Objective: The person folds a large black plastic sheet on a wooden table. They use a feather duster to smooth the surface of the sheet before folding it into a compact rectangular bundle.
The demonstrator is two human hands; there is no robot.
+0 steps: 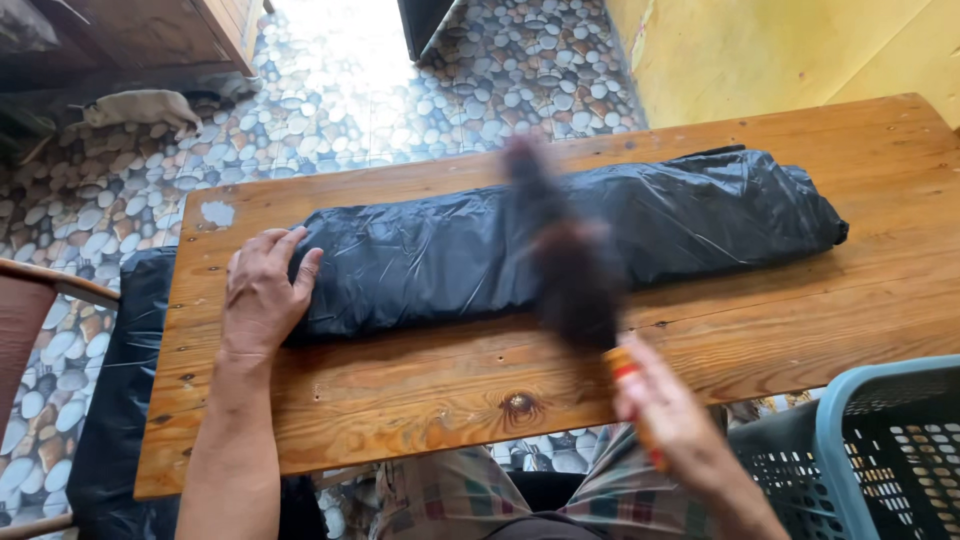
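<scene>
A long bundle wrapped in black plastic sheeting (480,245) lies across a wooden table (420,390). My left hand (262,290) rests flat on the bundle's left end, fingers spread. My right hand (670,415) is blurred by motion near the table's front edge and grips a tool by an orange-and-red handle (625,372). The tool's dark head (570,250) is a blurred streak over the middle of the bundle; its exact shape cannot be made out.
A blue and a grey plastic crate (880,450) stand at the lower right. More black plastic (120,400) hangs beside the table's left edge. A chair (40,300) is at far left. The floor is pebble-patterned tile (360,90); a yellow wall (780,50) is behind.
</scene>
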